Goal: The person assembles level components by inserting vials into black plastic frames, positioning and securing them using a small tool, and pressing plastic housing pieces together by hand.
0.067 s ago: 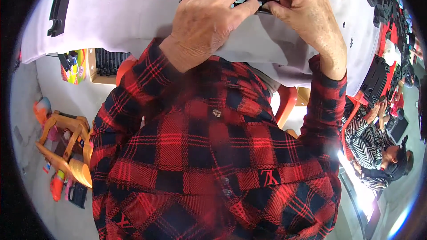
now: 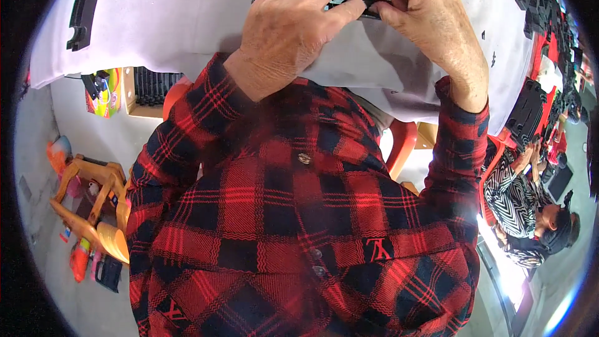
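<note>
A long, narrow black plastic strip [image 2: 369,15] lies across the far part of the white-covered table, under my fingers. My left hand [image 2: 290,25] is wrapped over its left and middle part, the thumb pressed along the near side. At the strip's right end my right hand [image 2: 427,15] pinches it between thumb and bent fingers. A thin pale line, perhaps a thread or wire, shows by the right fingers. The left fingertips and most of the strip are hidden behind the hands.
A long black moulded piece [image 2: 84,9] lies at the table's left. Black parts [image 2: 533,0] are heaped at the right edge. Below the left edge stand a cardboard box [image 2: 143,110] of black strips and a wooden chair [image 2: 93,196]. A person [image 2: 515,200] sits at the right.
Almost nothing differs. My right wrist has shifted very slightly to the right; both hands keep their hold on the black strip.
</note>
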